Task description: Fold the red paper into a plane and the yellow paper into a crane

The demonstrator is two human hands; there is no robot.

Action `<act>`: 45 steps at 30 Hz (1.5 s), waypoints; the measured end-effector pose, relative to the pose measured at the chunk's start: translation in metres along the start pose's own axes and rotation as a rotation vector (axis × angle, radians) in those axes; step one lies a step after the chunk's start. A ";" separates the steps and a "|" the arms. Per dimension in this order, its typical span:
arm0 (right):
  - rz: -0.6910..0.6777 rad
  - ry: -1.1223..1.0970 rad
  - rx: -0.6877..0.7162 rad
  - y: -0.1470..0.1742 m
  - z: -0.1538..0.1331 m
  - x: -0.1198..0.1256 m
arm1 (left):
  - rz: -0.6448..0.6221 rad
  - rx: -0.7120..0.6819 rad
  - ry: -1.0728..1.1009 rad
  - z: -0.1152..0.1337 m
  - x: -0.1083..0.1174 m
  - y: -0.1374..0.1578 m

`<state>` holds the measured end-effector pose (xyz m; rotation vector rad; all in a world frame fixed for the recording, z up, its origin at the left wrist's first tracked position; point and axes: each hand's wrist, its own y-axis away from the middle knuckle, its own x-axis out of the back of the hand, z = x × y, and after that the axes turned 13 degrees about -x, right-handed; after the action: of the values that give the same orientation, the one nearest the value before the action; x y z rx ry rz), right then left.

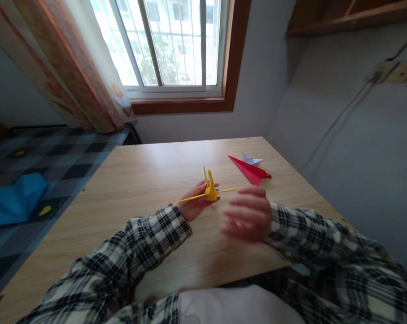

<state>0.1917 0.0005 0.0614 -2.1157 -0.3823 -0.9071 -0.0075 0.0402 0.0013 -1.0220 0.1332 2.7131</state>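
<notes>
A yellow paper crane [210, 192] is held in my left hand [194, 204], over the middle of the table. Its neck and tail point up, and its thin wings stretch to both sides. The fingers of this hand lie behind and around the crane's body, partly hidden by it. Close to the crane's right wing, my right hand [249, 215] is raised above the table and smeared by motion. Its fingers look bent, but whether they are closed cannot be made out. No object shows in it.
A red paper plane [249, 170] and a white paper boat [251, 160] lie at the back right of the wooden table [156, 166]. To the left, a large blue folded paper [17, 198] rests on a checked bed cover [85, 148]. A window and wall stand behind the table.
</notes>
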 end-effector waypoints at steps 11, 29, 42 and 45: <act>-0.021 -0.176 -0.006 -0.066 0.050 0.011 | -0.076 0.019 -0.034 0.002 0.009 -0.008; -0.064 -0.083 0.053 -0.075 0.073 -0.004 | -0.253 0.105 -0.047 0.009 0.033 -0.023; -0.028 -0.026 -0.074 -0.079 0.083 -0.013 | -0.326 0.103 0.006 0.011 0.043 -0.049; -0.026 0.007 -0.095 -0.080 0.084 -0.012 | -0.341 0.121 -0.002 0.011 0.044 -0.052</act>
<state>0.1807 0.1167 0.0599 -2.1977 -0.3706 -0.9641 -0.0338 0.1009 -0.0195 -0.9132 0.1099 2.3685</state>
